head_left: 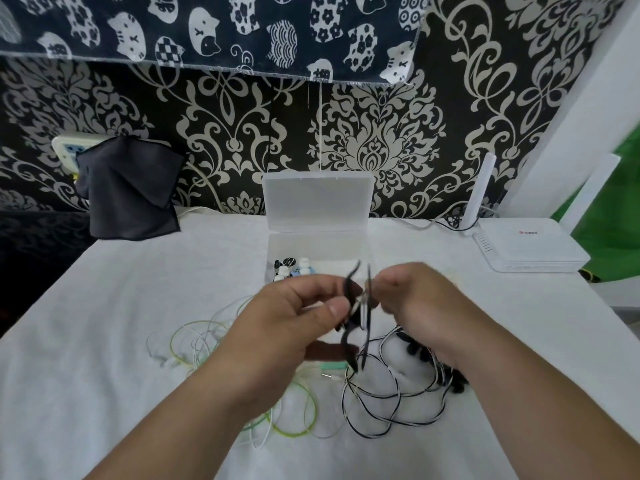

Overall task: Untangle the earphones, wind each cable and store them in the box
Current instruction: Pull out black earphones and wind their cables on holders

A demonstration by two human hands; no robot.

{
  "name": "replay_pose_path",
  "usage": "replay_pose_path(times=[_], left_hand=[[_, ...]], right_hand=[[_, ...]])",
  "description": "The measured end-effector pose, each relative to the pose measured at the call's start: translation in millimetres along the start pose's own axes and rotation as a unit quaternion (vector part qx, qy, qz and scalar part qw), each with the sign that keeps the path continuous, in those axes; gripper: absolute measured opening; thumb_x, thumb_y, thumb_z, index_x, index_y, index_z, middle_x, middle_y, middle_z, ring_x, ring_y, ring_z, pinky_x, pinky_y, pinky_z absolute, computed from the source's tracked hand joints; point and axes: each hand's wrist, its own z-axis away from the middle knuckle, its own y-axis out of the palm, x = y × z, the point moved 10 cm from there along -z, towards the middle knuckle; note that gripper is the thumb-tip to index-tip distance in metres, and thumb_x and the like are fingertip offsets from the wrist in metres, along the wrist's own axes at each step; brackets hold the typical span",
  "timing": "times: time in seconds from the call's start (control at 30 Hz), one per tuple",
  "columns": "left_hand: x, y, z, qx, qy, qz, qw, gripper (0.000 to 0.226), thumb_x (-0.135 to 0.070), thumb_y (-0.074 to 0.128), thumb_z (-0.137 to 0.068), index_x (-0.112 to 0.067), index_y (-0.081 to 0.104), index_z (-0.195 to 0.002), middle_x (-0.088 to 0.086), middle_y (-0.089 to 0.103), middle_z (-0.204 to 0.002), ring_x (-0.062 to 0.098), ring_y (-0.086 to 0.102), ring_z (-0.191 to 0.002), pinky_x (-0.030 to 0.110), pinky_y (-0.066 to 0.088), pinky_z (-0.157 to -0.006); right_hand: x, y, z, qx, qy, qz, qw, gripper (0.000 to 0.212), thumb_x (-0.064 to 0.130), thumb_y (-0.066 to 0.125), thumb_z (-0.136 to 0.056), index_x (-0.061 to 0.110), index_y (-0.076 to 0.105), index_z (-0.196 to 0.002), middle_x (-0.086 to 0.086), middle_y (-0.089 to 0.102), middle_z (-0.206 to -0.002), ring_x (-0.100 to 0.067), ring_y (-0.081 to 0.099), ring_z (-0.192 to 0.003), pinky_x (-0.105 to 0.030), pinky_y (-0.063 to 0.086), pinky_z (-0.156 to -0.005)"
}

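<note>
Cloth [131, 192]: dark, hanging at the wall, far left.
Green and white cables [194, 341]: loose tangle on white counter [104, 341].
Left hand [298, 317]: grip pinching black cable [347, 339], thumb against fingers, raised above counter.
Box [318, 244]: clear, lid up, behind hands; small pieces inside.
Striped cable [391, 396]: loops on counter, under right wrist.
Right hand [415, 299]: grip closed on same black cable; fingertips blurred.
Router [530, 247]: white, far right.

Domestic room, not workplace: black wallpaper with cream damask pattern [377, 147], navy cloth printed with white cats [207, 29] hung above, white plastic router with upright antenna [530, 247] on white-draped table [104, 323], cream wall socket [67, 147].
</note>
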Motion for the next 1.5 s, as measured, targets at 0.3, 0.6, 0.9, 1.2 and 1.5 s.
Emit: replay_pose_path(times=[0.3, 0.6, 0.9, 1.2, 1.5], left_hand=[[1, -58, -8, -0.165, -0.007, 0.115, 0.98, 0.018, -0.015, 0.051, -0.099, -0.006, 0.063, -0.109, 0.017, 0.072, -0.096, 0.02, 0.069, -0.08, 0.029, 0.059, -0.064], [-1, -56, -7, -0.17, 0.005, -0.002, 0.985, 0.012, -0.014, 0.054, -0.099, -0.009, 0.065, -0.099, 0.002, 0.07, -0.076, 0.021, 0.068, -0.078, 0.034, 0.06, -0.063], [-3, -26, -8, -0.072, 0.051, -0.218, 0.972, 0.021, -0.005, 0.061, -0.094, -0.023, 0.071, -0.096, -0.011, 0.067, -0.083, 0.028, 0.069, -0.08, 0.022, 0.056, -0.064], [1, -4, -2, 0.011, 0.019, -0.103, 0.994, 0.013, -0.008, 0.061, -0.092, -0.013, 0.071, -0.098, 0.009, 0.07, -0.092, 0.022, 0.067, -0.081, 0.051, 0.06, -0.075], [-6, -37, -8, -0.093, 0.026, 0.077, 0.992, 0.04, -0.025, 0.057, -0.087, 0.002, 0.057, -0.117, 0.014, 0.068, -0.097, 0.02, 0.067, -0.086, 0.033, 0.059, -0.066]], right_hand=[[22, 71, 32, 0.264, -0.044, -0.049, 0.962, 0.037, 0.029, 0.043, -0.106, 0.02, 0.068, -0.081, 0.006, 0.04, -0.058, -0.014, 0.029, -0.053, -0.028, 0.025, -0.052], [48, 60, 42, 0.278, -0.124, -0.049, 0.951, 0.027, 0.033, 0.058, -0.099, 0.018, 0.072, -0.082, 0.006, 0.036, -0.059, -0.008, 0.032, -0.052, -0.021, 0.028, -0.052], [41, -6, 18, 0.037, -0.101, -0.116, 0.987, 0.023, 0.024, 0.066, -0.089, 0.011, 0.072, -0.071, -0.002, 0.034, -0.051, -0.014, 0.026, -0.046, -0.028, 0.022, -0.051], [20, -19, 6, -0.056, -0.051, -0.007, 0.997, 0.036, 0.042, 0.064, -0.093, 0.017, 0.07, -0.068, 0.004, 0.039, -0.05, -0.015, 0.032, -0.046, -0.025, 0.027, -0.045], [10, 52, 15, 0.149, -0.004, 0.002, 0.989, 0.042, 0.036, 0.044, -0.103, 0.014, 0.067, -0.076, 0.013, 0.042, -0.048, -0.011, 0.034, -0.046, -0.027, 0.029, -0.051]])
